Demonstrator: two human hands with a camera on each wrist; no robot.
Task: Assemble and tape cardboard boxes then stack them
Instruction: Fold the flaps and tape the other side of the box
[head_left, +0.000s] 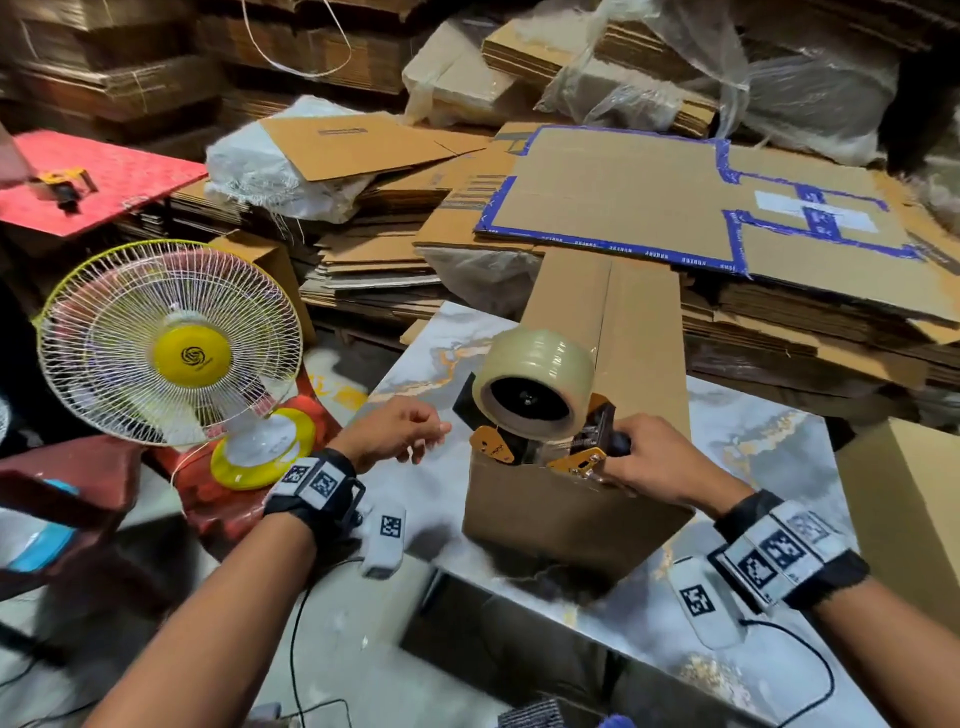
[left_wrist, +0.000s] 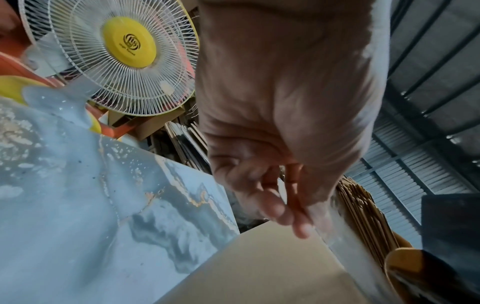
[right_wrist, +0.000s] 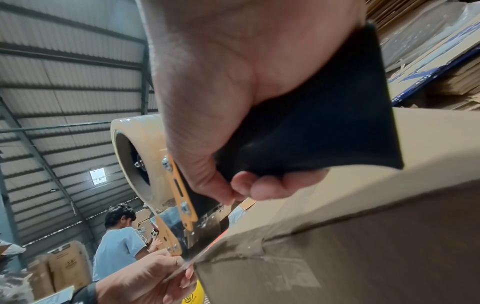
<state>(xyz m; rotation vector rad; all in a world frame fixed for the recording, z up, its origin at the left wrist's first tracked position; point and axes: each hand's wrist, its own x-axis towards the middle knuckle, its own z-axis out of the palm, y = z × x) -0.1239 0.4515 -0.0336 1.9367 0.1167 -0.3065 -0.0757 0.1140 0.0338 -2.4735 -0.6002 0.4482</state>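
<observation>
A long brown cardboard box lies on the marble-patterned table, running away from me. A tape dispenser with a clear tape roll and orange frame sits on the box's near end. My right hand grips its black handle, fingers wrapped round it. My left hand is just left of the box's near corner. In the right wrist view its thumb and fingers pinch the free end of the clear tape coming off the dispenser's blade.
A white and yellow fan stands on a red stool to the left. Flattened cardboard edged with blue tape lies in stacks behind the table. Another box stands at the right. A person in a light blue shirt works farther off.
</observation>
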